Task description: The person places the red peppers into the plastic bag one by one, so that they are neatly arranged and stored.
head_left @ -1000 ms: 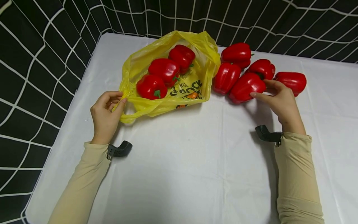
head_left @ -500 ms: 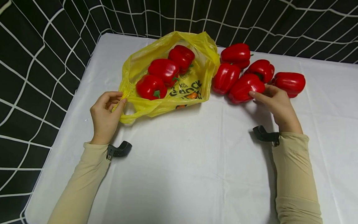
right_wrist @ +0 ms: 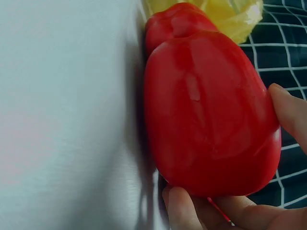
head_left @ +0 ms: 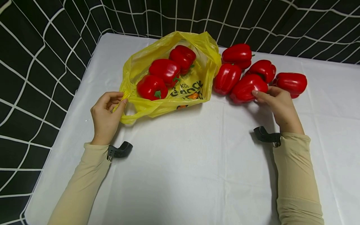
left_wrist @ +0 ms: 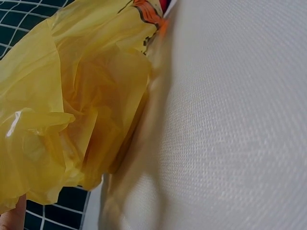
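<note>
Two sleeved forearms reach forward with white tablecloth spreading between them, the left hand pinching the near-left corner of a yellow bag between thumb and curled fingers, the right hand gripping a red pepper, thumb and fingers parted around its end. That pepper lies right of the bag beside four loose peppers, apparently touching the cloth, though its underside is hidden. Three bagged peppers sit left of these, and white netting borders the far and left edges.
</note>
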